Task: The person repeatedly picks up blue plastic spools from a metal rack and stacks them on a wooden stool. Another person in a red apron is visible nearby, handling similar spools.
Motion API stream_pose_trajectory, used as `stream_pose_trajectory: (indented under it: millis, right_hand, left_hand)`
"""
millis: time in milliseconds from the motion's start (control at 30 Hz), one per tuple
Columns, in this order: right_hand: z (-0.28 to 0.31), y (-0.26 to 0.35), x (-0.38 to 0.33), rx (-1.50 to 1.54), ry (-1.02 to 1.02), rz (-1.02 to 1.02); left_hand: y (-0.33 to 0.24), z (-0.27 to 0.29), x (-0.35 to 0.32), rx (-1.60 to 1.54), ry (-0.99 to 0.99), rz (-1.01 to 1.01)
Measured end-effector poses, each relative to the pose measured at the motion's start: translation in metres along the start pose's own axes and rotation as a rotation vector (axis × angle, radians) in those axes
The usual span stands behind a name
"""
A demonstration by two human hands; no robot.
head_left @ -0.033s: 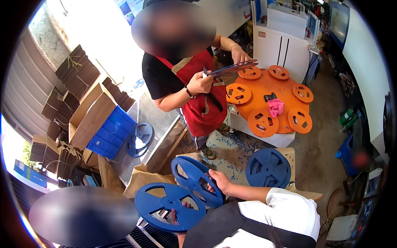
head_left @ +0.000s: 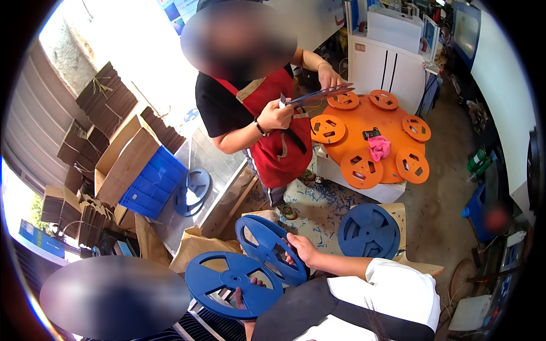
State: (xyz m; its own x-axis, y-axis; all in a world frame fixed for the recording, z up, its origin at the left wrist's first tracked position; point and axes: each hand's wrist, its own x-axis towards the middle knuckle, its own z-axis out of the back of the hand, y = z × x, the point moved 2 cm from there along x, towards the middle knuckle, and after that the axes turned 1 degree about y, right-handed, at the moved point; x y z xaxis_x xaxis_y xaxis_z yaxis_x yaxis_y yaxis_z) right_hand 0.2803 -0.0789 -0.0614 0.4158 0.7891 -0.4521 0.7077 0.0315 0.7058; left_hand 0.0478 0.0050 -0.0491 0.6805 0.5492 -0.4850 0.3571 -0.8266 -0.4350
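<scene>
My right hand is closed on the right rim of a blue plastic reel, which stands tilted and shows two spaced discs. Lower and to the left, a blue slotted disc lies nearly flat, overlapping that reel's lower edge. Under this disc is my left hand; its fingers show through the cutouts and curl round the disc, while the palm is hidden. To the right of my right forearm lie stacked blue discs on a wooden surface.
Across from me a person in a red apron holds thin dark discs. Orange discs ring an orange round table with a pink cloth. Left are a metal table, a blue crate and cardboard stacks. Blue scraps litter the floor.
</scene>
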Motion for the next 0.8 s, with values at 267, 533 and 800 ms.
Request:
stream_pose_trajectory:
  millis: [267, 533, 800]
  right_hand:
    - [0.002, -0.003, 0.006, 0.032, 0.003, 0.018]
    - [0.002, -0.006, 0.011, 0.040, 0.007, 0.016]
    - [0.003, -0.001, 0.007, 0.041, -0.022, 0.001]
  left_hand:
    - [0.001, 0.007, 0.006, 0.002, 0.102, 0.011]
    - [0.001, 0.012, 0.010, 0.006, 0.093, 0.017]
    - [0.002, 0.013, 0.013, -0.025, 0.137, 0.034]
